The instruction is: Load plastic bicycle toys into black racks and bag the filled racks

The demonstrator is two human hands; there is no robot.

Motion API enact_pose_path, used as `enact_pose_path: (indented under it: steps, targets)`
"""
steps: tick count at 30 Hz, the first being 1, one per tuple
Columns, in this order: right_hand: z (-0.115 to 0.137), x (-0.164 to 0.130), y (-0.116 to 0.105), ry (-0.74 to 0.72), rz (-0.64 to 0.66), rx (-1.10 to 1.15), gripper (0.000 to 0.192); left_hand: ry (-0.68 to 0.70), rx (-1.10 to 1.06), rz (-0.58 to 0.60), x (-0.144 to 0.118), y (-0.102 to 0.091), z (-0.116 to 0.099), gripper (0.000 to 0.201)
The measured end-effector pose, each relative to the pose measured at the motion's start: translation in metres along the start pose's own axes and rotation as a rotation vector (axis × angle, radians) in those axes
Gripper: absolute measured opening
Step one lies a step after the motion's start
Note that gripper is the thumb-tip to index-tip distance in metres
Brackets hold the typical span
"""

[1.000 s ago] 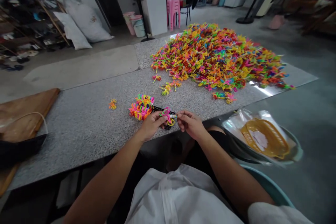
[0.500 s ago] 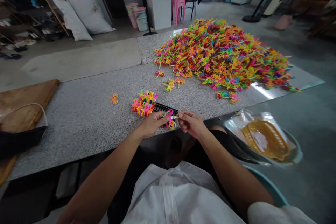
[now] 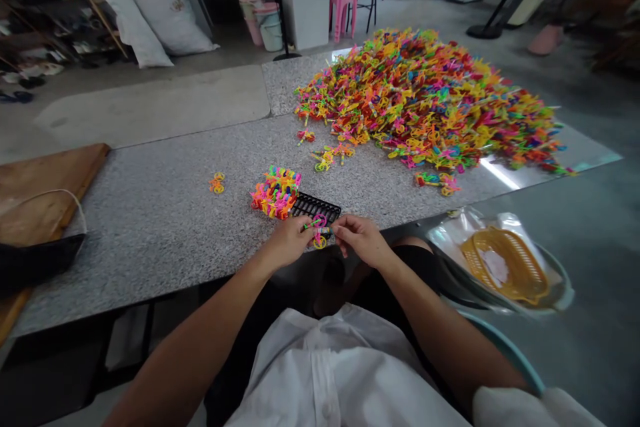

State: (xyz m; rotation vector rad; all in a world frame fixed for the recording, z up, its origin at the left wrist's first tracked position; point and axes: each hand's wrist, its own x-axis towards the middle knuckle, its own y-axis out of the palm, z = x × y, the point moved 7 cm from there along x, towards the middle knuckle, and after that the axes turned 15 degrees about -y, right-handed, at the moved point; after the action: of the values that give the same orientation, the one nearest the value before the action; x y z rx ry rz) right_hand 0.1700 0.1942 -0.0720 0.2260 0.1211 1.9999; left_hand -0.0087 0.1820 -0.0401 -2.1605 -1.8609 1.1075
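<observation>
Two hands pinch one little bright toy piece (image 3: 319, 232) between them: the left hand (image 3: 289, 240) and right hand (image 3: 356, 238) each grip an end, likely to keep it steady. Just past the fingers sits a black rack (image 3: 315, 205), partly filled. A big colourful pile (image 3: 425, 100) lies farther off.

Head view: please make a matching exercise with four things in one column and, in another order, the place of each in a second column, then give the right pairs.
Things:
1. big pile of coloured pieces
2. yellow basket
3. black tray
4. wooden board

Places:
A. far left on the table
B. just beyond the hands
C. far right part of the table
D. in a basin, right of the person

Pairs: 1-C, 2-D, 3-B, 4-A
</observation>
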Motion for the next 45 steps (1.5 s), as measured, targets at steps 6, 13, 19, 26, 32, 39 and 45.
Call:
enact_pose_path:
  steps: [6, 13, 19, 26, 32, 39, 45]
  targets:
    - [-0.010, -0.005, 0.006, 0.011, 0.032, -0.105, 0.046, -0.052, -0.194, 0.174, -0.005, 0.006, 0.013, 0.042]
    - [0.005, 0.002, 0.009, -0.086, 0.323, -0.309, 0.033, 0.016, -0.196, 0.096, -0.010, -0.009, 0.013, 0.038]
    - [-0.017, -0.002, 0.020, 0.131, 0.531, -0.239, 0.026, 0.070, -0.273, 0.024, -0.025, -0.004, 0.027, 0.049]
    - [-0.009, 0.062, -0.011, 0.053, 0.135, -0.476, 0.015, -0.001, -0.274, -0.411, -0.046, -0.054, 0.095, 0.042]
    - [-0.012, 0.121, 0.013, 0.038, -0.032, -0.830, 0.009, -0.119, -0.158, -0.587, -0.008, -0.098, 0.127, 0.044]
    - [-0.023, 0.132, 0.037, 0.005, 0.127, -1.172, 0.023, -0.132, 0.086, -0.530, 0.027, -0.103, 0.116, 0.041]
    - [-0.029, 0.131, 0.043, 0.045, 0.177, -1.338, 0.041, -0.098, 0.187, -0.505, 0.040, -0.102, 0.114, 0.035]
